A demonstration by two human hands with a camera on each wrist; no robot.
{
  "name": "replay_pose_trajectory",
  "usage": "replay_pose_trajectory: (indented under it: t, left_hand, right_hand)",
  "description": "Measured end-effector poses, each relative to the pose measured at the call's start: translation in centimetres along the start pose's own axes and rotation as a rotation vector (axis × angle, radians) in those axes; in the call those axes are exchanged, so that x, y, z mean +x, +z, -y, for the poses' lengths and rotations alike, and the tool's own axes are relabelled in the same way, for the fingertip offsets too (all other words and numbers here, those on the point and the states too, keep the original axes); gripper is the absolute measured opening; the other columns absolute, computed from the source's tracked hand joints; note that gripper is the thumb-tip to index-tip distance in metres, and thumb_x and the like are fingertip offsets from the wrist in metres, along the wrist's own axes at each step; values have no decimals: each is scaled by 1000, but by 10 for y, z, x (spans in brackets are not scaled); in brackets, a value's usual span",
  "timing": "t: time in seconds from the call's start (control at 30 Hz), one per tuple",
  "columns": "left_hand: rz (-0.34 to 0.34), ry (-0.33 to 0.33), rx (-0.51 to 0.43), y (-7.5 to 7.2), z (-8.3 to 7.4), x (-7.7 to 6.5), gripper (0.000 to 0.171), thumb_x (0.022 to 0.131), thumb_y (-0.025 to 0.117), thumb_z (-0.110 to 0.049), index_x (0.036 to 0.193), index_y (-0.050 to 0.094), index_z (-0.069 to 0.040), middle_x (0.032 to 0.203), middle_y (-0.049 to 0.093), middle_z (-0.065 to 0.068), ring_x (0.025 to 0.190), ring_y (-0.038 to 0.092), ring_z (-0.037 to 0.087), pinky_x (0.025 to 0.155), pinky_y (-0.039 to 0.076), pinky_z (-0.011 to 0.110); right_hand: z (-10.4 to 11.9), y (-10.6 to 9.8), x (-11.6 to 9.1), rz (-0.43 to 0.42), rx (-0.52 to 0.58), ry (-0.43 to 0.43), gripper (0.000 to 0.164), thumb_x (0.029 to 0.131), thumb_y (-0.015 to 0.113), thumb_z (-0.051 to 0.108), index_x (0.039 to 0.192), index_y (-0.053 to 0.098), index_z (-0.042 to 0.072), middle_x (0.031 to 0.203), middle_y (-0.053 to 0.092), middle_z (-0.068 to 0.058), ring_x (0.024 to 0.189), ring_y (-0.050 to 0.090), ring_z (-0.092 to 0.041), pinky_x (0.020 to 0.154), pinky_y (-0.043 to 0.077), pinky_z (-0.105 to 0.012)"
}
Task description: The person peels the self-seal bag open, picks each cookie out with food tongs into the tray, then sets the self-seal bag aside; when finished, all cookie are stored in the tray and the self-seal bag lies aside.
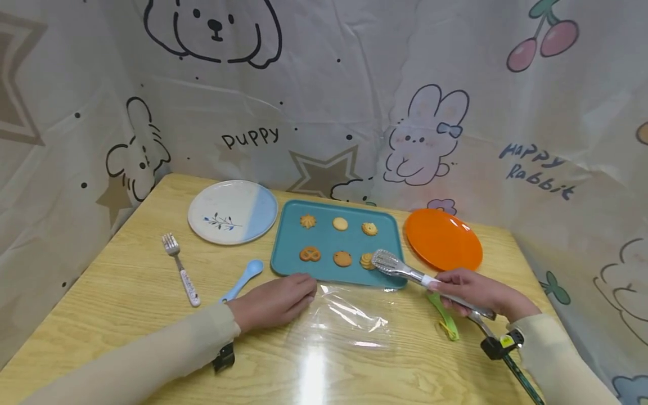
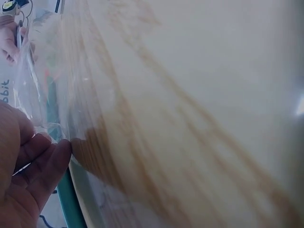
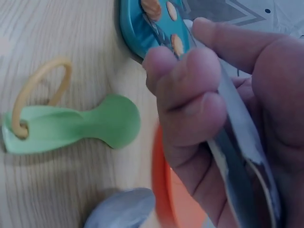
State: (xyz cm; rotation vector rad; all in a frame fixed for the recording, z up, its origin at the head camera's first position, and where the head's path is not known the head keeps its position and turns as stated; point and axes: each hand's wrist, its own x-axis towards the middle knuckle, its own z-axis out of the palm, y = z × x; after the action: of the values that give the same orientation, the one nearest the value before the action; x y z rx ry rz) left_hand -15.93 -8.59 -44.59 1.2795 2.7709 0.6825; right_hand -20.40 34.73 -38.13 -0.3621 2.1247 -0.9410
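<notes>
My right hand [image 1: 478,289] grips a pair of metal tongs [image 1: 414,275] around the arms. The tongs' tips rest at the swirl-shaped cookie [image 1: 365,261] in the front right corner of a teal tray [image 1: 324,241]. In front of that tray, a clear plastic bag [image 1: 354,318] lies flat on the table. My left hand [image 1: 275,302] is at the bag's upper left corner; the left wrist view shows thumb and fingers [image 2: 40,159] pinching the film. Other cookies on the tray include a pretzel-shaped one [image 1: 310,254] and a round one [image 1: 342,259].
A white and blue plate [image 1: 228,211] stands back left, an orange plate [image 1: 442,239] right. A fork [image 1: 181,270] and light blue spoon [image 1: 245,280] lie left. Near my right hand are a green spoon [image 3: 71,128] with a yellow ring and a metal spoon [image 3: 123,209].
</notes>
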Motion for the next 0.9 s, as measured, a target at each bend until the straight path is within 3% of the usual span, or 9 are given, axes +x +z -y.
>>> replay_pose_trajectory:
  t: [0.2,0.33,0.43,0.53,0.6,0.7,0.8,0.9]
  left_hand:
    - [-15,13,24,-1,-3,0,10,103,45,-23,94,48,-20,84,44,-9,76,43,5,66,40,18]
    - [-27,30,70,-4,-6,1,6,102,47,-23,97,50,-20,89,47,-9,79,44,5,67,43,18]
    - [-66,63,128,-8,-9,3,12,99,50,-25,108,54,-18,99,53,-7,88,50,6,76,48,21]
    - [-84,103,166,-10,-15,6,33,98,52,-30,128,53,-16,121,56,-2,111,53,12,95,48,30]
    - [-38,131,175,-10,-21,7,48,99,49,-37,143,43,-17,139,50,3,130,46,18,108,42,38]
    - [102,154,182,-5,-30,4,61,100,43,-46,154,25,-24,157,32,8,146,30,25,116,33,46]
    - [219,152,196,0,-36,0,64,100,40,-52,155,20,-28,162,21,11,150,22,30,118,28,51]
    - [284,125,233,5,-39,-3,63,99,39,-54,155,21,-30,162,21,13,150,21,31,117,28,51]
  right_hand:
    - [-5,-4,-18,-81,-27,15,43,103,46,37,117,56,-3,78,59,-20,50,49,-10,48,46,-26]
    - [-13,-6,-38,-152,-26,-21,43,104,42,35,118,52,-4,83,57,-27,51,51,-14,47,47,-28]
    - [-24,-6,-55,-273,-51,-42,39,105,42,33,117,52,-3,83,59,-20,54,53,-18,48,48,-30]
    - [-38,-6,-71,-457,-129,-46,36,105,43,32,113,53,-1,81,61,-9,58,55,-19,50,49,-31]
    - [-50,-6,-79,-591,-204,-29,35,104,43,31,113,53,-1,82,62,-6,61,57,-14,51,49,-29]
    - [-70,-8,-87,-734,-317,36,42,105,41,31,118,49,-7,88,64,-12,65,58,-10,53,48,-28]
    - [-92,-11,-92,-785,-371,154,53,105,37,35,121,40,-16,92,62,-23,71,61,-17,55,47,-31]
    - [-111,-13,-97,-787,-409,274,64,105,33,37,124,30,-24,95,56,-36,74,59,-30,57,45,-36]
